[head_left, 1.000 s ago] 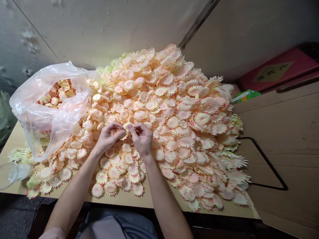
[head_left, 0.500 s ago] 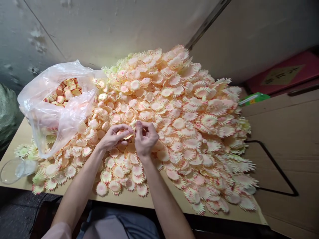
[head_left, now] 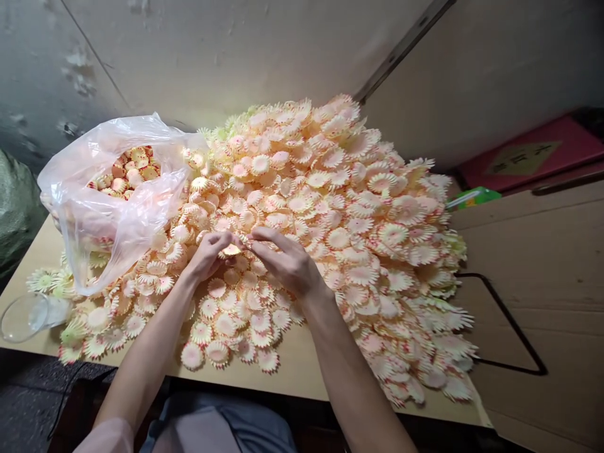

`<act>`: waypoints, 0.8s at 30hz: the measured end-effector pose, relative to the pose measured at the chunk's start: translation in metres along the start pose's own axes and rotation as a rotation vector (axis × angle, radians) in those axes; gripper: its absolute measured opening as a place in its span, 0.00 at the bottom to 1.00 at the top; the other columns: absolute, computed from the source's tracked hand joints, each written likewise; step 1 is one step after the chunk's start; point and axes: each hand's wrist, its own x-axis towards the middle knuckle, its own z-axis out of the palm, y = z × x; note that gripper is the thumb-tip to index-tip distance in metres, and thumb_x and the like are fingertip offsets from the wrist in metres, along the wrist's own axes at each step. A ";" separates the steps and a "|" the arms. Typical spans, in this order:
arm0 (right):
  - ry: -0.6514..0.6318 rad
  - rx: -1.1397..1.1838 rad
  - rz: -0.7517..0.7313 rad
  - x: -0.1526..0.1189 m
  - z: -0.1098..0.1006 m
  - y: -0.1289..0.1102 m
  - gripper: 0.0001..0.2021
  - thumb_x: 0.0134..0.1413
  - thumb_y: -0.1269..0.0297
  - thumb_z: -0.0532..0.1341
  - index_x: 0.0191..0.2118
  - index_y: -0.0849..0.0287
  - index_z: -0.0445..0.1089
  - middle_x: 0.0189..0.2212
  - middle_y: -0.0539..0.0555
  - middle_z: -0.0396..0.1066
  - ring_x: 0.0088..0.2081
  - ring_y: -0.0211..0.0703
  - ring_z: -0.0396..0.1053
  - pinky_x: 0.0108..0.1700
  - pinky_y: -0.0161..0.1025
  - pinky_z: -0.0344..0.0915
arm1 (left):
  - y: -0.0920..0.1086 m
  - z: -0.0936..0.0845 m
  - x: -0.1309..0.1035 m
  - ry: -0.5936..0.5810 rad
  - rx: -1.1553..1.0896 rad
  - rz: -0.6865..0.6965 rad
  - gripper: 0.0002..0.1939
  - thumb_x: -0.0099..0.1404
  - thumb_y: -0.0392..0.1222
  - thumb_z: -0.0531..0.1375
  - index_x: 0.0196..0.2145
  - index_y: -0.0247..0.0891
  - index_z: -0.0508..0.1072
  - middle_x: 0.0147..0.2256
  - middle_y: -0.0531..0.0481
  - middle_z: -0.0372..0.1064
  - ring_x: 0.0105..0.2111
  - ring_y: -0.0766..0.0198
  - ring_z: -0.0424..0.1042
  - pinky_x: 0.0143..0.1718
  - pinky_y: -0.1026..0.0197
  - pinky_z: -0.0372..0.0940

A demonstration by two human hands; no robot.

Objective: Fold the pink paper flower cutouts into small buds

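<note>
Over the heap of pale flower-shaped petal pieces (head_left: 358, 207), my two hands meet near the middle of the table. My left hand (head_left: 211, 253) is closed, its thumb and forefinger pinched on a small cream petal piece (head_left: 242, 241). From the other side my right hand (head_left: 287, 261) reaches to the same piece, the tips of its thumb and forefinger closing at its edge. The piece is small and partly hidden by the fingers. Many loose petal pieces with red-tipped, toothed edges lie under and around both hands.
A translucent plastic bag (head_left: 80, 220) at the left holds more curled, red-edged pieces (head_left: 134, 170). A clear plastic cup (head_left: 26, 318) lies on its side at the table's left edge. At the right stands a cardboard box (head_left: 542, 270) with a black metal bracket (head_left: 512, 321). A wall rises behind the heap.
My right hand has turned and its fingers have straightened from a tight curl, with the forearm swung to the right. My left hand stays nearly in place. The view has shifted slightly.
</note>
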 end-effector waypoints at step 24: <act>0.399 0.806 0.808 -0.011 0.046 0.010 0.09 0.43 0.59 0.71 0.31 0.57 0.79 0.28 0.53 0.79 0.27 0.42 0.75 0.32 0.39 0.75 | -0.001 0.004 0.005 0.240 0.347 0.203 0.17 0.56 0.53 0.66 0.31 0.35 0.76 0.27 0.52 0.68 0.21 0.73 0.61 0.20 0.67 0.57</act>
